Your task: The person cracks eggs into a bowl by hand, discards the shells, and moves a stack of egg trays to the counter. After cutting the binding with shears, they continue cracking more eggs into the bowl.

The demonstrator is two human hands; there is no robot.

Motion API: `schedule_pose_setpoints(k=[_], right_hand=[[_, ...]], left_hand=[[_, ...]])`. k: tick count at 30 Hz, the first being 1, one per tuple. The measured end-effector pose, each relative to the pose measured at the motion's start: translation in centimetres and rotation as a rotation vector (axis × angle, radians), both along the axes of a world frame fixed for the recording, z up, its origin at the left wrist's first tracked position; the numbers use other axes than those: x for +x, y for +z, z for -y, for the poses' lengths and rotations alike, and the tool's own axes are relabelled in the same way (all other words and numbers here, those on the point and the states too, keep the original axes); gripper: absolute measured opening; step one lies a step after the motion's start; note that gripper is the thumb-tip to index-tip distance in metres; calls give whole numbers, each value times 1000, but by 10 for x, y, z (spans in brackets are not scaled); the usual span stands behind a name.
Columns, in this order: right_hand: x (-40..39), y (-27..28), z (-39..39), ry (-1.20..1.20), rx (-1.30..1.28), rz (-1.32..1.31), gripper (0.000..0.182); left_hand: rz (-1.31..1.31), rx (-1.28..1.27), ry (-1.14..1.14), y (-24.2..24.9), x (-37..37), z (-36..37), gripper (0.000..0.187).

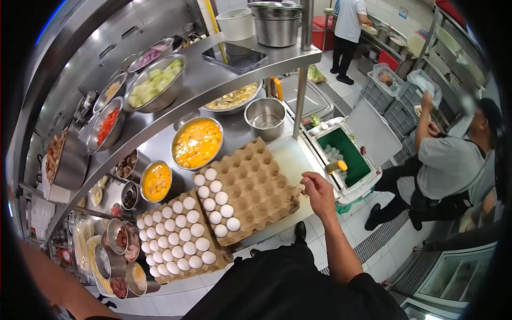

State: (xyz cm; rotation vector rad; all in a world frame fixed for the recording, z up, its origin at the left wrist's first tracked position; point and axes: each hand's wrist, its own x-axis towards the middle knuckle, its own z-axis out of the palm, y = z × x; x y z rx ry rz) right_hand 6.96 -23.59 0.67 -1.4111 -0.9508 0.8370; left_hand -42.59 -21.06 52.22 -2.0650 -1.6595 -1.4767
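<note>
My right hand (320, 196) is in front of the counter's right end, its fingers curled in and fingertips right by the torn corner of a cardboard egg tray (258, 184). What those fingers hold, if anything, is hidden. White eggs (220, 198) fill only the left columns of that tray. A fuller tray of white eggs (173, 234) lies left of it. Behind them stand a large bowl of cracked eggs (197, 143) and a smaller pot of yolks (156, 181). Of my left arm (64, 280), only the forearm shows at lower left; its hand is out of view.
Right of the counter stands a green-lined bin (341, 152) with shells inside and a yellow object (336, 166) at its near side. An empty steel pot (265, 118) is behind the trays. Bowls of chopped vegetables (156, 85) line the shelf. One person (442, 165) is at right, another (349, 34) farther back.
</note>
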Motion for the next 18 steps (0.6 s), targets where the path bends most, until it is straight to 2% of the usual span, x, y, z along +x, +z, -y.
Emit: schedule_pose_setpoints(k=[4, 7, 10, 11, 12, 13, 14, 16, 18], right_hand=[[38, 5, -24, 68, 33, -21, 21], [65, 10, -44, 145, 39, 37, 21], [92, 28, -60, 199, 61, -43, 26], [102, 35, -65, 223, 71, -94, 29], [114, 40, -69, 217, 56, -55, 32], [128, 47, -71, 211, 31, -44, 42], [145, 51, -73, 232, 15, -41, 48], [176, 51, -77, 287, -45, -13, 63], [197, 42, -82, 385, -247, 70, 58]], left_hand=[[-29, -64, -233, -101, 21, 58, 48], [-51, -113, -387, -160, 62, 69, 41], [-57, -161, -508, -218, 110, 74, 35], [-55, -178, -544, -228, 149, 49, 33], [-160, -107, -551, -259, 216, 35, 29], [25, -203, -534, -294, 268, 24, 31], [1, -171, -614, -340, 297, 7, 40], [-48, -259, -629, -399, 358, -13, 34], [-84, -263, -644, -461, 398, -29, 30]])
